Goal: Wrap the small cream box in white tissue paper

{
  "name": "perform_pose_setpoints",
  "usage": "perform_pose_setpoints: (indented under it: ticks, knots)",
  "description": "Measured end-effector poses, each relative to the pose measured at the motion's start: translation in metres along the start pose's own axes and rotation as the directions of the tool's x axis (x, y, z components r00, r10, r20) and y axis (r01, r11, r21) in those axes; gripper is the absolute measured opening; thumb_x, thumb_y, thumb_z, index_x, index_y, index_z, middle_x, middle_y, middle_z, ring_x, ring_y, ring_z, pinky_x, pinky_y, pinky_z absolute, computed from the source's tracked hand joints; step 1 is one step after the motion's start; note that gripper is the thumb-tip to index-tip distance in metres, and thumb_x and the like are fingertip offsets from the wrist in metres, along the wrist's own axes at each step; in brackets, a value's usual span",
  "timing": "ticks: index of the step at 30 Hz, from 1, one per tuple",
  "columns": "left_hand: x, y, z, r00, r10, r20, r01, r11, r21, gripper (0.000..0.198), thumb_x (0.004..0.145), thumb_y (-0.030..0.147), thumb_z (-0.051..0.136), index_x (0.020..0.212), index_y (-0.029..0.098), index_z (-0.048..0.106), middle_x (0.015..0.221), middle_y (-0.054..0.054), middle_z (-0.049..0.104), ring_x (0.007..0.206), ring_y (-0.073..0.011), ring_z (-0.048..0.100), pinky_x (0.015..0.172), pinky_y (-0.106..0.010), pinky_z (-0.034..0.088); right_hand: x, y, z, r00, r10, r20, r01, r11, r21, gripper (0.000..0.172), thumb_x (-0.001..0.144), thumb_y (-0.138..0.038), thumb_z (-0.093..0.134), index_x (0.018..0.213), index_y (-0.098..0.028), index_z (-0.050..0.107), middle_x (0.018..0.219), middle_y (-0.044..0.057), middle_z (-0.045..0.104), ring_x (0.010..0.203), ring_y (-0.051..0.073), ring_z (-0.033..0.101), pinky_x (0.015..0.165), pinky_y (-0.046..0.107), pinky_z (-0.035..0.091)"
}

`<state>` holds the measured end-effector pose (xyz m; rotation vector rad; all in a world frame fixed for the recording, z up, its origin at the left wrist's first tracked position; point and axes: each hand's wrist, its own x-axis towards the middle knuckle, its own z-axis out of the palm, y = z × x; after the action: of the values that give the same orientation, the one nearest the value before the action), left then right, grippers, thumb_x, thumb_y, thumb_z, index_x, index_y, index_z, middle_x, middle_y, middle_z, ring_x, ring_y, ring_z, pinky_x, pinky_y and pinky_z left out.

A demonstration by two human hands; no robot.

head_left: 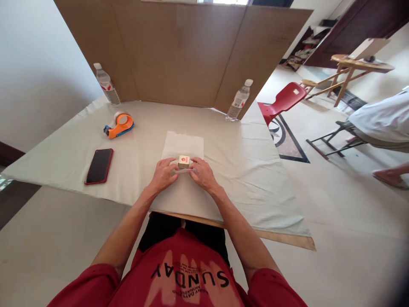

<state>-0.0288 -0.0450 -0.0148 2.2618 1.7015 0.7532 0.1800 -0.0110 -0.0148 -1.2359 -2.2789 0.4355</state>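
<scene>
Left hand (165,175) and right hand (202,173), two in all, stand apart with fingers curved inward, one at each side of one small box (183,161) — whether their fingertips grip it, I cannot tell. The box lies between them, near the close edge of one white sheet (183,141), its red-printed face up and a darker side toward the red shirt (183,247); it looks nearly square, its long axis hard to tell. Farther out on the cloth (258,183) — one phone (99,166), one orange tape dispenser (116,129), two bottles (108,88), one cardboard screen (179,51).
</scene>
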Motion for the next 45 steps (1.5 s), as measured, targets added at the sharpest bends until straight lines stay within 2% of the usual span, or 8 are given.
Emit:
perform_pose_setpoints:
  ticks: [10, 19, 23, 33, 37, 40, 42, 45]
  knots:
    - [0.024, 0.002, -0.007, 0.99, -0.119, 0.078, 0.141, 0.9, -0.413, 0.008, 0.082, 0.025, 0.062, 0.083, 0.021, 0.068, 0.133, -0.01, 0.068, 0.125, -0.027, 0.062, 0.081, -0.035, 0.058, 0.02, 0.014, -0.014, 0.998, 0.046, 0.039, -0.057, 0.929, 0.365, 0.008, 0.082, -0.027, 0.059, 0.081, -0.022, 0.065, 0.127, 0.01, 0.067, 0.112, 0.023, 0.065, 0.091, 0.037, 0.053]
    - [0.04, 0.002, -0.001, 0.955, -0.265, 0.135, 0.296, 0.802, -0.519, 0.022, 0.081, 0.036, 0.064, 0.09, 0.018, 0.073, 0.099, -0.007, 0.077, 0.096, -0.0227, 0.07, 0.086, -0.034, 0.055, 0.027, 0.017, -0.008, 0.974, 0.208, 0.092, -0.225, 0.811, 0.541, 0.014, 0.08, -0.035, 0.061, 0.078, -0.022, 0.063, 0.11, 0.007, 0.074, 0.097, 0.022, 0.069, 0.088, 0.037, 0.053]
    - [0.036, 0.006, -0.001, 0.93, -0.316, 0.187, 0.365, 0.742, -0.562, 0.025, 0.078, 0.041, 0.065, 0.076, 0.017, 0.072, 0.1, -0.007, 0.076, 0.093, -0.021, 0.069, 0.084, -0.031, 0.053, 0.022, 0.013, -0.004, 0.963, 0.249, 0.103, -0.261, 0.769, 0.584, 0.017, 0.077, -0.038, 0.061, 0.073, -0.021, 0.061, 0.105, 0.007, 0.073, 0.096, 0.022, 0.067, 0.088, 0.035, 0.051]
    - [0.028, 0.013, 0.004, 0.941, -0.333, 0.066, 0.288, 0.679, -0.675, 0.021, 0.07, 0.036, 0.07, 0.062, 0.017, 0.063, 0.085, -0.005, 0.071, 0.084, -0.017, 0.065, 0.08, -0.028, 0.05, 0.016, 0.008, -0.001, 0.94, 0.309, 0.143, -0.326, 0.694, 0.642, 0.022, 0.075, -0.041, 0.062, 0.07, -0.02, 0.06, 0.102, 0.007, 0.072, 0.089, 0.019, 0.065, 0.084, 0.032, 0.048]
    - [0.029, 0.014, 0.001, 0.927, -0.359, 0.11, 0.337, 0.667, -0.665, 0.019, 0.069, 0.034, 0.07, 0.063, 0.017, 0.063, 0.088, -0.005, 0.07, 0.084, -0.0163, 0.064, 0.081, -0.028, 0.049, 0.016, 0.01, -0.004, 0.932, 0.325, 0.161, -0.357, 0.745, 0.564, 0.019, 0.076, -0.039, 0.061, 0.079, -0.02, 0.064, 0.092, 0.006, 0.072, 0.083, 0.02, 0.064, 0.079, 0.034, 0.049]
    - [0.03, 0.015, -0.001, 0.907, -0.39, 0.16, 0.395, 0.654, -0.645, 0.016, 0.068, 0.032, 0.069, 0.067, 0.017, 0.064, 0.085, -0.003, 0.07, 0.081, -0.0155, 0.063, 0.078, -0.027, 0.048, 0.013, 0.003, -0.011, 0.944, 0.319, -0.086, -0.277, 0.906, 0.321, 0.019, 0.082, -0.03, 0.059, 0.095, -0.018, 0.067, 0.099, 0.01, 0.071, 0.094, 0.025, 0.064, 0.086, 0.039, 0.047]
    - [0.032, 0.016, -0.002, 0.897, -0.397, 0.193, 0.423, 0.65, -0.631, 0.017, 0.068, 0.033, 0.068, 0.07, 0.017, 0.064, 0.079, -0.001, 0.068, 0.076, -0.0147, 0.061, 0.073, -0.026, 0.047, 0.01, -0.008, -0.017, 0.952, 0.187, -0.242, -0.163, 0.98, 0.115, 0.019, 0.089, -0.025, 0.055, 0.101, -0.017, 0.067, 0.11, 0.013, 0.07, 0.104, 0.027, 0.062, 0.092, 0.04, 0.044]
    - [0.034, 0.017, -0.005, 0.898, -0.381, 0.218, 0.429, 0.658, -0.619, 0.02, 0.068, 0.036, 0.068, 0.072, 0.016, 0.063, 0.073, 0.0, 0.064, 0.071, -0.014, 0.058, 0.069, -0.026, 0.045, 0.005, -0.026, -0.02, 0.992, -0.062, -0.113, 0.055, 0.996, -0.068, 0.02, 0.096, -0.021, 0.049, 0.103, -0.019, 0.068, 0.11, 0.011, 0.072, 0.101, 0.025, 0.06, 0.089, 0.038, 0.041]
